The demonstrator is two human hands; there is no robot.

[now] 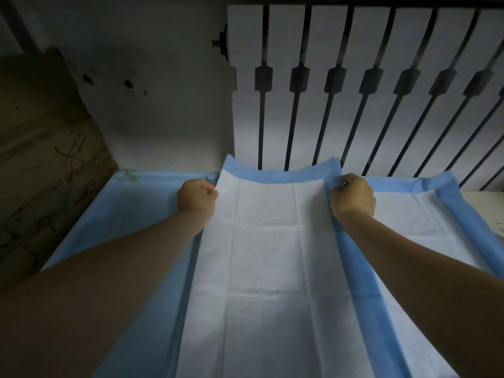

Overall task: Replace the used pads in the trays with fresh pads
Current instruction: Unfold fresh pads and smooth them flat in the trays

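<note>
A fresh pad (267,257), white with a blue border, hangs stretched between my two hands in the middle of the view. My left hand (197,199) pinches its left edge near the far corner. My right hand (352,197) pinches the blue right edge near the other far corner. The pad's far edge sags a little between them. Under it on the left lies a blue tray (131,214) with a raised rim. On the right lies another pad (425,214), white with a blue border, partly covered by the held pad.
A white wall panel with black railing bars (362,85) stands right behind the trays. A brown cardboard box (46,148) leans at the left. A grey wall (163,99) with dark spots fills the back left. Small round knobs (212,175) sit on the tray's far rim.
</note>
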